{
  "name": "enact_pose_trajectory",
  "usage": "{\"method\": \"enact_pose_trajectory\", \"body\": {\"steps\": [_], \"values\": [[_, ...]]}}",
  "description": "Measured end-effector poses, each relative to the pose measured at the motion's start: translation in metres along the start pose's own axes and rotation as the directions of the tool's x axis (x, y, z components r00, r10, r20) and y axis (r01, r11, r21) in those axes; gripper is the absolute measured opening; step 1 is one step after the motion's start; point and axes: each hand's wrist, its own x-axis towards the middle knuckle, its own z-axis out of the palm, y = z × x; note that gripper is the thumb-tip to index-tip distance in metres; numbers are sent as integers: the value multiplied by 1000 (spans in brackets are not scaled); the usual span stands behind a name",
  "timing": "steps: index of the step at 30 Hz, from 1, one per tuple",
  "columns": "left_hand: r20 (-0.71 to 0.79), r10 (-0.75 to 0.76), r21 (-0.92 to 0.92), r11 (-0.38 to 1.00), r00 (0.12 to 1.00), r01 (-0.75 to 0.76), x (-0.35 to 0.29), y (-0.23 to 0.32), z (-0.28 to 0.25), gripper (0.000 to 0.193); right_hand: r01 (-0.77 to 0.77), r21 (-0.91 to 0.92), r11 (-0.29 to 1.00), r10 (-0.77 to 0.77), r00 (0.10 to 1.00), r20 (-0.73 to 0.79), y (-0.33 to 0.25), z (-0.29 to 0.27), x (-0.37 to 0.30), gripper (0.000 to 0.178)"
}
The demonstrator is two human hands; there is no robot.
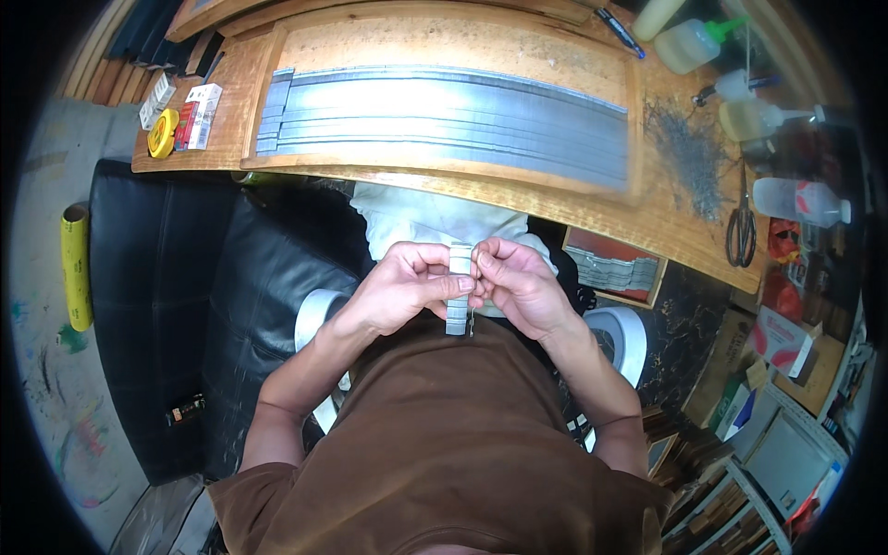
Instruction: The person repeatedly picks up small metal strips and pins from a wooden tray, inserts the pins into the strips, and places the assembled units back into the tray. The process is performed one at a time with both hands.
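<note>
My left hand (pixel 404 285) is closed around a narrow grey banded strip (pixel 457 314), its thumb lying across the front. The strip stands lengthwise over my lap and looks like a small bundle of thin flat pieces. My right hand (pixel 525 285) pinches at the strip's right edge, thumb against fingers. A thin dark thread or sliver hangs below those fingertips; what they grip is too small to name. Ahead, a wooden tray (pixel 416 168) on the table holds rows of similar long grey strips (pixel 444 120).
The wooden table (pixel 684 245) carries tangled dark wire-like scraps (pixel 689 153), black scissors (pixel 742 227), squeeze bottles (pixel 689 46), a marker (pixel 620 32) and a yellow tape measure (pixel 163 134). Below its edge, a drawer (pixel 654 294) contains more grey strips. A black sofa (pixel 153 305) stands left.
</note>
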Motion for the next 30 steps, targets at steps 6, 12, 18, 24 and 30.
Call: {"method": "enact_pose_trajectory", "body": {"steps": [6,12,18,24,30], "values": [[12,-15,-94,995,1000,16,2,-5,1,17,207,-399,893,-257,963,-77,4,1,1,14],[36,-2,-80,997,999,5,6,-6,-2,18,230,-680,696,-394,914,-94,-1,8,-10,24],[-94,-5,-67,998,996,-1,11,10,-6,24,287,-850,442,-364,923,122,1,7,-39,38],[-12,-78,-101,992,997,77,19,14,1,18,474,-791,388,-488,833,261,41,-5,-45,23],[5,-77,-30,997,997,77,37,28,-4,17,428,-761,488,-536,835,126,45,4,-30,20]]}}
